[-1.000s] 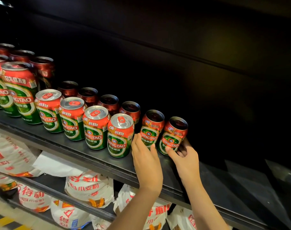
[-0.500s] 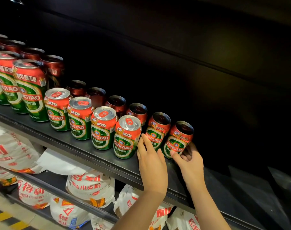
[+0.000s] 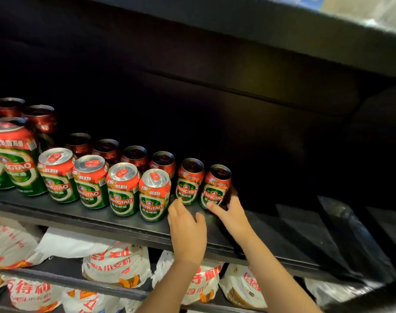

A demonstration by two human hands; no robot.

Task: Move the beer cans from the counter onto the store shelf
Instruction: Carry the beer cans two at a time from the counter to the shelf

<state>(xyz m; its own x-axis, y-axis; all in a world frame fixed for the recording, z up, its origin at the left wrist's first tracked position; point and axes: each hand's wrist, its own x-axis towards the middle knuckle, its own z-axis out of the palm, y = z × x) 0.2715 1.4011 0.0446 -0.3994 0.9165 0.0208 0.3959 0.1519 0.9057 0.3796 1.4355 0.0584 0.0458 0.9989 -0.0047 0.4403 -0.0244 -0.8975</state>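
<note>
Position of end can: upright on shelf, last on the right of the rear run, just beside next can, label facing out. Long axis vertical, with a slight lean in this wide view. Bare shelf to its right.

Right hand: at base of end can, reaching in from the right and below. Thumb laid against lower front of label; fingers curled round the far right side, partly hidden in shadow. Judged a loose cupping hold low on the can, not a full wrap. Firmness impossible to tell.

Left hand: over shelf lip, relaxed and spread, holding nothing. Fingertips just short of base of next can and close beside front row. Contact not confirmed.

Governing relation: end can directly ahead of and above right palm, between thumb and fingers. Right hand plainly the nearer. Any squaring-up or push rearward best driven from that hand, along shelf depth, with axis kept vertical. Low hold on an upright can: risk of tipping toward next can if shoved at the base.

Stage, as judged: placement of this pair all but done, release pending. Counter not in view, so number of cans left unknown. Below: bags on lower shelf.
</note>
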